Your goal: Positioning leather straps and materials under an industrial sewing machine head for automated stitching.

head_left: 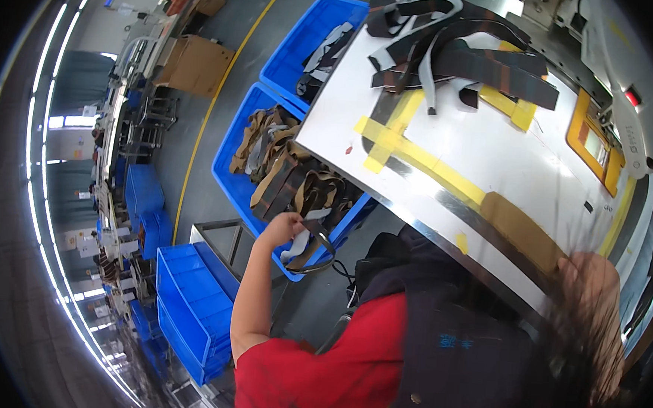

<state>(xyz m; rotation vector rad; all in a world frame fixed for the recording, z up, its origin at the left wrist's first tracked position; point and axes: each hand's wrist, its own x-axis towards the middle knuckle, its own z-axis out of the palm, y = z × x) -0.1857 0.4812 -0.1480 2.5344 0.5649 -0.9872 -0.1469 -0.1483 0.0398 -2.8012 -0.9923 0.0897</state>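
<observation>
My left hand (pixel 286 228) is over a blue bin (pixel 229 142) of tangled fabric strips, its fingers closed on a dark strip (pixel 279 190) among them. Brown, grey and black strips (pixel 271 137) fill the bin, and a few hang over its near edge. On the right, my right hand (pixel 595 276) grips the end of a brown strip (pixel 523 227) with a rounded far end. That strip lies flat along the near edge of the white worktable (pixel 487 139). Loose hair partly covers my right hand and forearm.
Dark patterned strips (pixel 492 64) lie heaped at the table's far side, beside a white machine (pixel 632 95) and a yellow frame (pixel 596 142). Yellow tape (pixel 426 161) crosses the tabletop. Another blue bin (pixel 291 45) stands beyond; stacked blue crates (pixel 193 300) stand left.
</observation>
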